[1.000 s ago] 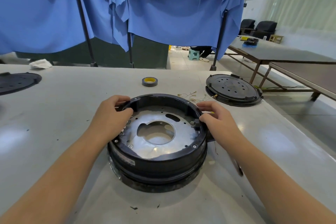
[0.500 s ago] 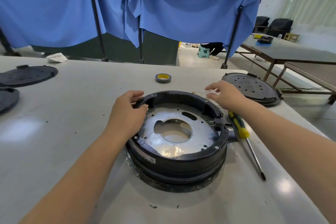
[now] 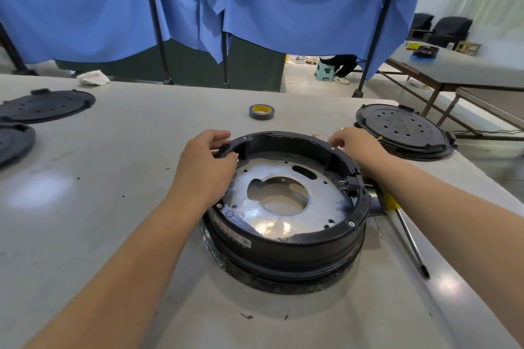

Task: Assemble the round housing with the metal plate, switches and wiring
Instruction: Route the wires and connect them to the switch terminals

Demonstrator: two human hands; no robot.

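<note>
The black round housing [image 3: 286, 238] stands on the grey table in front of me. The silver metal plate [image 3: 320, 201], with a large centre hole, lies inside it. A small switch [image 3: 347, 187] with metal tabs sits at the right inner wall. My left hand [image 3: 207, 164] grips the housing's far left rim, fingers curled over the edge. At the far right rim, my right hand [image 3: 351, 144] has its fingers curled down onto thin yellow wires [image 3: 379, 138] on the table just behind the housing. The wires are mostly hidden under that hand.
A yellow-handled screwdriver [image 3: 408, 238] lies right of the housing, partly under my right forearm. A tape roll [image 3: 261, 111] sits behind. Black round lids lie at the right [image 3: 402, 130] and far left [image 3: 45, 105]. The table edge runs close on the right.
My right hand left the housing's right rim and went to the wires behind it, uncovering the screwdriver. My left hand stayed on the left rim.
</note>
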